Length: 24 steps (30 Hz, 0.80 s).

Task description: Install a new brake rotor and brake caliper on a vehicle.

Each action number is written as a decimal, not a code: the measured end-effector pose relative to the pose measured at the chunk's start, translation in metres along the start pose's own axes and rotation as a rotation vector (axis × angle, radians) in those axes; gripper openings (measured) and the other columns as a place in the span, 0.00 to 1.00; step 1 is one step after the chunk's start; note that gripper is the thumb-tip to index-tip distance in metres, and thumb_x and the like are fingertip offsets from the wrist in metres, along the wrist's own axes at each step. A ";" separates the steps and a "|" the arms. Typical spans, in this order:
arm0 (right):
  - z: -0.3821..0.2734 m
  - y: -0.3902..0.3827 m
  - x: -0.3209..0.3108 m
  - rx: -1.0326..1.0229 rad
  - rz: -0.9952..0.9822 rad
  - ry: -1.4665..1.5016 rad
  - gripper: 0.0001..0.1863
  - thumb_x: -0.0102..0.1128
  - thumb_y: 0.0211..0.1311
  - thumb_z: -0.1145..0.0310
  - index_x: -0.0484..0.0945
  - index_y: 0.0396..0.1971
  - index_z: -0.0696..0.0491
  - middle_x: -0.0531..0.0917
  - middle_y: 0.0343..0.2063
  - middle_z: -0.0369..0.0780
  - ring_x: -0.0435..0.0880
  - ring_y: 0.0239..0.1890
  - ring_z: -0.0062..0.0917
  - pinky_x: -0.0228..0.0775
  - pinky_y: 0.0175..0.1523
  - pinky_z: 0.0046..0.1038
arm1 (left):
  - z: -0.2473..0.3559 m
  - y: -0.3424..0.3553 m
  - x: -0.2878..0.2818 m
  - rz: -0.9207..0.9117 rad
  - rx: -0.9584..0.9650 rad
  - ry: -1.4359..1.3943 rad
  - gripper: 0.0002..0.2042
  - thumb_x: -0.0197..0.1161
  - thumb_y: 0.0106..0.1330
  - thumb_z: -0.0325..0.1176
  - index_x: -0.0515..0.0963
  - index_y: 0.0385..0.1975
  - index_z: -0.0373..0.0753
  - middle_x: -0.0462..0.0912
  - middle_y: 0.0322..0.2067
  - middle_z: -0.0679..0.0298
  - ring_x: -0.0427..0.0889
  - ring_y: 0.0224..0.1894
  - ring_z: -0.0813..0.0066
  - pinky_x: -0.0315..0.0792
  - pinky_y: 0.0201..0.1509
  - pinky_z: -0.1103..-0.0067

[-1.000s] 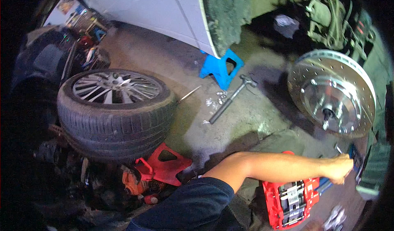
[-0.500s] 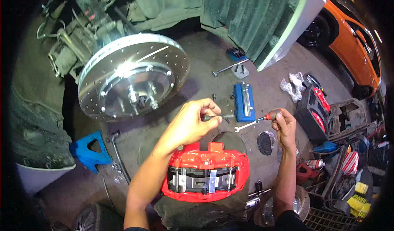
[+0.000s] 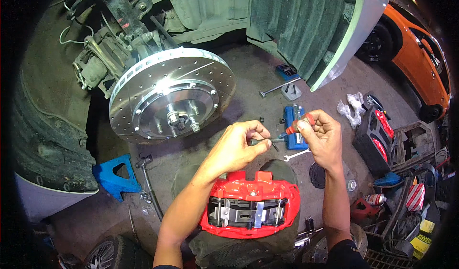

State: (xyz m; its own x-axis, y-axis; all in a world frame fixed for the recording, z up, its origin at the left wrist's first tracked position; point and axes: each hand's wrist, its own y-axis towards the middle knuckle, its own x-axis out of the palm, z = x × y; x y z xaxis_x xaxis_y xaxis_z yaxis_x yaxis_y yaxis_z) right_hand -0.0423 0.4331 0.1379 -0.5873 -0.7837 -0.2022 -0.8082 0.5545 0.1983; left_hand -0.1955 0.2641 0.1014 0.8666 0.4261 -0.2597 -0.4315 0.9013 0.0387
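Observation:
My left hand [image 3: 234, 147] is closed round the dark end of a bolt [image 3: 278, 140], its grey shank pointing right. A small red bottle [image 3: 291, 127] with a narrow tip is gripped in my right hand [image 3: 325, 140]. That tip is close to the end of the bolt; whether they touch I cannot tell. Below my hands, a red brake caliper [image 3: 253, 190] rests on my lap, with metal clips and pins across its opening. A drilled brake disc [image 3: 138, 97] is mounted on the hub at upper left, studs sticking out of its middle.
On the floor lie a blue case [image 3: 299, 143], a combination wrench [image 3: 296, 155], a bar tool [image 3: 279, 87] and a dark round pad [image 3: 317, 173]. A blue stand [image 3: 117, 177] and a long-handled ratchet [image 3: 150, 188] are at left. A black case [image 3: 370, 147] sits at right, an orange car [image 3: 416, 54] beyond.
My right hand has brought the red bottle left, up to the bolt. My left hand still holds the bolt. The whole view has shifted slightly, so the surroundings appear farther right.

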 end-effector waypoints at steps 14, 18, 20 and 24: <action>0.003 0.004 0.003 -0.015 -0.007 0.036 0.05 0.62 0.63 0.75 0.76 0.33 0.60 0.85 0.30 0.39 0.79 0.32 0.12 0.70 0.36 0.16 | -0.009 0.002 -0.001 0.058 0.016 -0.023 0.13 0.67 0.58 0.34 0.80 0.37 0.31 0.85 0.25 0.62 0.78 0.26 0.82 0.71 0.31 0.78; -0.008 0.002 -0.002 -0.016 0.033 0.002 0.05 0.62 0.62 0.75 0.75 0.33 0.60 0.85 0.30 0.40 0.81 0.33 0.14 0.71 0.37 0.17 | -0.009 0.005 -0.001 0.050 0.019 -0.025 0.13 0.67 0.58 0.34 0.80 0.37 0.31 0.84 0.25 0.62 0.78 0.26 0.81 0.71 0.31 0.78; -0.014 0.000 -0.017 -0.134 0.121 -0.066 0.05 0.62 0.62 0.76 0.76 0.35 0.60 0.84 0.30 0.39 0.81 0.33 0.15 0.71 0.39 0.17 | -0.010 0.000 -0.006 0.044 -0.037 0.028 0.11 0.68 0.61 0.31 0.79 0.38 0.32 0.83 0.27 0.68 0.75 0.29 0.86 0.69 0.33 0.82; -0.027 -0.025 -0.058 -0.377 0.530 -0.262 0.07 0.59 0.64 0.74 0.76 0.38 0.60 0.83 0.32 0.39 0.82 0.33 0.18 0.73 0.41 0.19 | -0.012 -0.003 -0.010 0.078 -0.021 0.049 0.10 0.68 0.61 0.31 0.79 0.37 0.32 0.83 0.26 0.68 0.74 0.29 0.86 0.69 0.32 0.82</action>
State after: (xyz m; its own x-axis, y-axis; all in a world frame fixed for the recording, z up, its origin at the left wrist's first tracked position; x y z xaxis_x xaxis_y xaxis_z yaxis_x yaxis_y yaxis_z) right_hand 0.0131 0.4569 0.1703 -0.9275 -0.3151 -0.2010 -0.3676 0.6712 0.6438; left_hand -0.2057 0.2565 0.0925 0.8171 0.4898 -0.3040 -0.5027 0.8635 0.0402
